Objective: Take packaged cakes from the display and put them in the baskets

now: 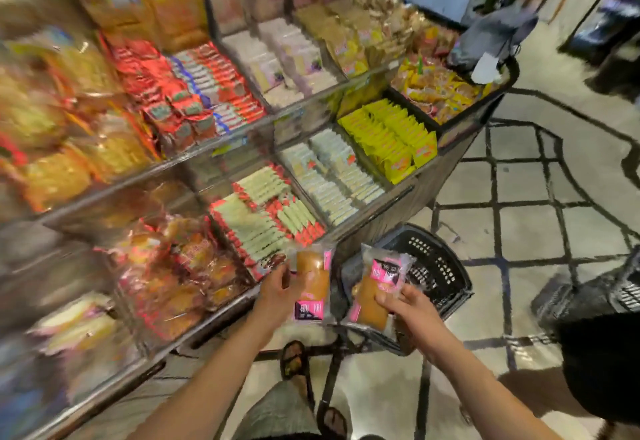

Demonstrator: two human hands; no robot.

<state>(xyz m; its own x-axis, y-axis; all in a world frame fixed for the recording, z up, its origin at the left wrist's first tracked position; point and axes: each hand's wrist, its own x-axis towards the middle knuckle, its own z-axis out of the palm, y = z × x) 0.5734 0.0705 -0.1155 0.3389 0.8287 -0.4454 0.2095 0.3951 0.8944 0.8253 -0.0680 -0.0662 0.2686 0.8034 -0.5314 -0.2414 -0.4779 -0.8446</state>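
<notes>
My left hand [277, 289] grips a packaged cake [313, 284], a brown cake in clear wrap with a pink label, at the front edge of the display. My right hand [410, 308] holds a second packaged cake [375, 292] of the same kind over the near rim of a black basket [440, 266] on the floor. The display bin [180, 277] to the left of my hands holds several more wrapped cakes. A second black basket [606, 294] sits at the right edge, partly cut off.
The tiered display [242, 149] fills the left and centre with snack packs in glass-fronted bins. Tiled floor [536, 180] spreads to the right. My sandalled feet [294, 360] stand below the basket. Another person [602, 363] in black stands at the lower right.
</notes>
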